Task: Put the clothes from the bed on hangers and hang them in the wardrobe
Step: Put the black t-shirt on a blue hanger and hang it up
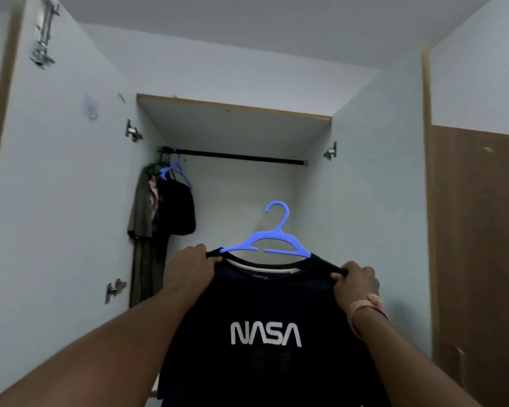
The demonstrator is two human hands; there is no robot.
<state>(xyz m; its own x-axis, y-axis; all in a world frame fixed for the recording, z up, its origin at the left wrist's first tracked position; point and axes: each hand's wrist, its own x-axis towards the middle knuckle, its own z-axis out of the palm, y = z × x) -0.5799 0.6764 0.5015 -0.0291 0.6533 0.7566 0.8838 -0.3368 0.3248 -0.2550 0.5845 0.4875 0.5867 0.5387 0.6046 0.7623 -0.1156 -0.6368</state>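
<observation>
Your left hand (195,264) pinches one shoulder of the dark T-shirt (265,333) and your right hand (354,282) pinches the other, both clamped on cloth with the blue hanger (272,240) already threaded through the neck. You hold it up before the open wardrobe (365,186), its hook below the rail (235,156) and not yet over it. At the rail's left end a few garments (171,207) already hang, so part of the job looks done; this shirt needs hooking on, and whatever remains on the bed is out of view
</observation>
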